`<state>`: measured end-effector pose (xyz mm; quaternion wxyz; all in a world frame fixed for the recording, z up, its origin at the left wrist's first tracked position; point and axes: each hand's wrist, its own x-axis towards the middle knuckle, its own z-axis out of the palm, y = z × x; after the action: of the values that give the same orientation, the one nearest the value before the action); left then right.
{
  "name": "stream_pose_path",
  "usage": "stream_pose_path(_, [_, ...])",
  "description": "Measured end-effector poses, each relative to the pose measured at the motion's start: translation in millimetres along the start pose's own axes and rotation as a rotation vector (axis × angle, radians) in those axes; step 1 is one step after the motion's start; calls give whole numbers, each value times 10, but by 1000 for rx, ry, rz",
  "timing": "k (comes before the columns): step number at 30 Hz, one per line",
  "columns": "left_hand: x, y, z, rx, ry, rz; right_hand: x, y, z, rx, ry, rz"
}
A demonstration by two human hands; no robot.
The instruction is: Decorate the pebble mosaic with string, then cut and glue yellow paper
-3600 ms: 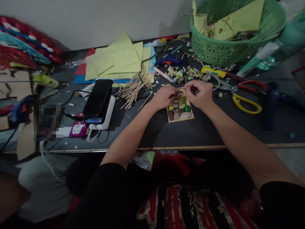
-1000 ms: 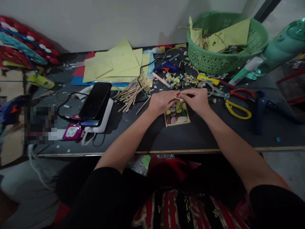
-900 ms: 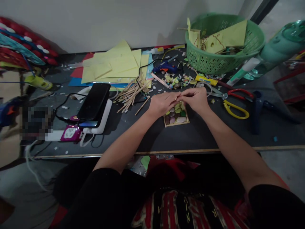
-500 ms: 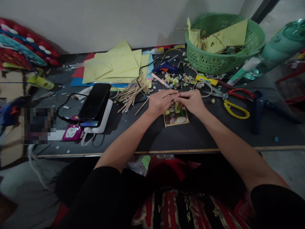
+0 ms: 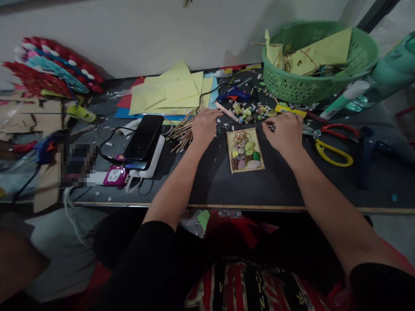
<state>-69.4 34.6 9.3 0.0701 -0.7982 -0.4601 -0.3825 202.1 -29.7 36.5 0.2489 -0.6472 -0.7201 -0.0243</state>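
1) Both hands have parted since half a second ago, when their fingertips met over the upper end of the stone panel (image 5: 249, 170); now one is at each side and the panel shows whole

2) Panel: it lies flat on the dark table (image 5: 214, 185), between the forearms, touched by neither hand; its stick border frames stones (image 5: 253, 164) packed across the lower part, with red loops (image 5: 242, 137) near the top; lying flat probably keeps small pieces from sliding

3) Left hand (image 5: 203, 127): over the right end of the loose wooden sticks (image 5: 184, 134); its fingers are stretched out, loosely together, pinching nothing visible; whether the underside touches a stick, I cannot tell

4) Right hand (image 5: 287, 134): just beyond the panel's upper right corner, in front of the yellow tube (image 5: 285, 109); thumb and forefinger curl towards each other, the others folded in; whether they pinch something small, I cannot tell

5) Around them: coloured scraps (image 5: 248, 113) and a blue glue gun (image 5: 236, 94) lie beyond the panel, seemingly within reach of either hand; yellow scissor handles (image 5: 333, 156) sit to the right; the green basket (image 5: 292, 84) stands farther back, perhaps so its bulk leaves working room
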Motion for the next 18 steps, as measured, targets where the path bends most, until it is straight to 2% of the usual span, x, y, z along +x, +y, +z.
stream_pose_path(3, [-41, -149, 95, 8, 5, -51, -21, -8, -6, -9, 6, -24])
stream_pose_path(6, [-57, -163, 124, -49, 38, -101, -31, -31, -10, 23, 0, -11])
stream_pose_path(11, [-31, 6, 37, -31, 120, -141, -45, -71, -68, 3, -7, 20])
stream_pose_path(18, [-63, 297, -43, -4, 48, -33, -93, -33, -48, -125, -45, 88])
